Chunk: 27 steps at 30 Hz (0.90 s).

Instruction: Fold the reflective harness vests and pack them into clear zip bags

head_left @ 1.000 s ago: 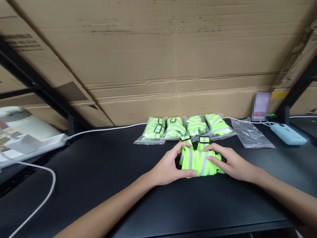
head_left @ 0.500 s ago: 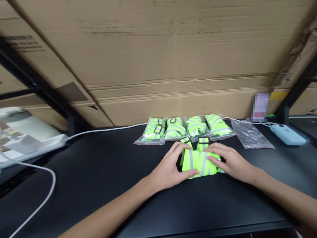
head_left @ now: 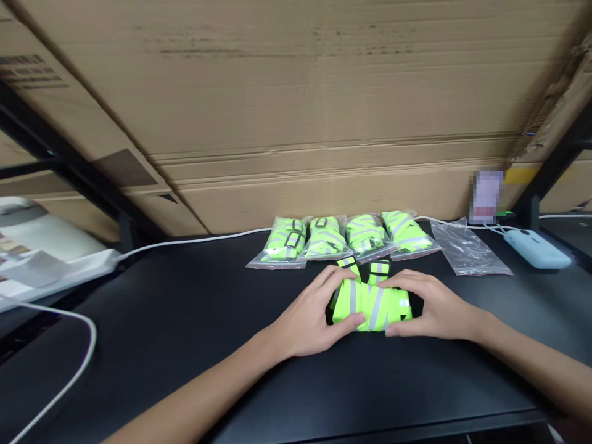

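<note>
A neon-yellow reflective strap bundle (head_left: 367,305) with silver-grey stripes lies folded on the black table (head_left: 222,327). Two loops with black buckles (head_left: 379,268) stick out from its far side. My left hand (head_left: 319,311) grips the bundle's left end, fingers on the far side and thumb over the near edge. Around the right end curves my right hand (head_left: 428,308), its fingertips on the far edge and its thumb at the near right corner. The undersides of the bundle are hidden.
Several clear zip bags with folded yellow straps (head_left: 326,237) lie in a row by the cardboard (head_left: 296,111). Right of them are a flat clear bag (head_left: 469,246), a light-blue power bank (head_left: 536,248) and a blurred upright card (head_left: 486,197). A white power strip (head_left: 60,280) and cable sit left.
My right thumb has moved from the top of the bundle down to its near right corner. The right end is now tucked in more squarely. My left hand keeps its hold.
</note>
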Available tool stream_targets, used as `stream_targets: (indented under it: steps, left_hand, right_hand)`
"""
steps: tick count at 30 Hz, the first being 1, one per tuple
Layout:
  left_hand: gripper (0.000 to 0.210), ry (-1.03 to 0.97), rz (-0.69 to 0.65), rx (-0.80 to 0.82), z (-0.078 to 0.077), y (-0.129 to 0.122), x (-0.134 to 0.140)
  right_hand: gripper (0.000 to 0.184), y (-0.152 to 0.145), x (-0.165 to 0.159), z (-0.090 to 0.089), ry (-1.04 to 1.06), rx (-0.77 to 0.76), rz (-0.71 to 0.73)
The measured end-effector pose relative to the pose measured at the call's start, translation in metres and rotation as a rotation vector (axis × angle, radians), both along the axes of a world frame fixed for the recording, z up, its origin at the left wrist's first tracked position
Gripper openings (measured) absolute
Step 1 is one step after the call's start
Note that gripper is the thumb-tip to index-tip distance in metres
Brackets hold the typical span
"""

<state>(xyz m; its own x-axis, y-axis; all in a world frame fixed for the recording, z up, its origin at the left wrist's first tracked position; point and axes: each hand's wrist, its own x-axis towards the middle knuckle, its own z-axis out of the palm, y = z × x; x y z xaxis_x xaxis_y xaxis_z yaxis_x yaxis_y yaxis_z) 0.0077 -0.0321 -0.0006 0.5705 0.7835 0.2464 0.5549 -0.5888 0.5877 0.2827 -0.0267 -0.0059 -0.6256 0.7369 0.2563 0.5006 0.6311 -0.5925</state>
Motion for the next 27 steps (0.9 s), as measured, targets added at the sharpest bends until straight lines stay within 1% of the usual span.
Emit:
stream_targets:
  steps: [2, 3, 6, 8, 14, 18, 22, 25, 27]
  left_hand:
    - [0.055, -0.010, -0.034, -0.011, 0.000, 0.002, -0.002]
    - [0.058, -0.006, -0.048, -0.015, 0.000, 0.003, -0.003]
    - [0.074, 0.015, -0.082, -0.008, 0.002, 0.003, -0.004]
    - [0.079, 0.034, -0.098, 0.006, 0.003, 0.002, -0.004]
    - [0.072, 0.153, -0.135, 0.106, 0.006, -0.001, -0.005]
    - [0.066, 0.152, -0.141, 0.127, 0.007, -0.003, -0.005]
    - [0.060, 0.157, -0.135, 0.142, 0.008, -0.004, -0.002]
    - [0.057, 0.186, -0.120, 0.162, 0.007, -0.003, -0.001]
    - [0.056, 0.165, -0.111, 0.145, 0.006, -0.002, -0.002]
  right_hand:
    - [0.078, -0.001, 0.000, -0.001, -0.036, 0.014, 0.007]
    - [0.080, -0.001, 0.000, -0.001, -0.046, 0.019, 0.011]
    - [0.070, 0.000, -0.001, -0.002, -0.039, 0.029, 0.031]
    - [0.064, -0.001, -0.001, -0.002, -0.028, 0.040, 0.034]
    - [0.063, -0.008, -0.003, 0.004, -0.068, 0.098, 0.013]
    - [0.060, -0.010, -0.003, 0.008, -0.015, 0.054, 0.044]
    - [0.057, -0.007, -0.002, 0.008, 0.042, 0.008, 0.083]
    - [0.054, -0.004, -0.001, 0.007, 0.070, 0.006, 0.126]
    - [0.054, -0.004, -0.001, 0.006, 0.074, 0.011, 0.132]
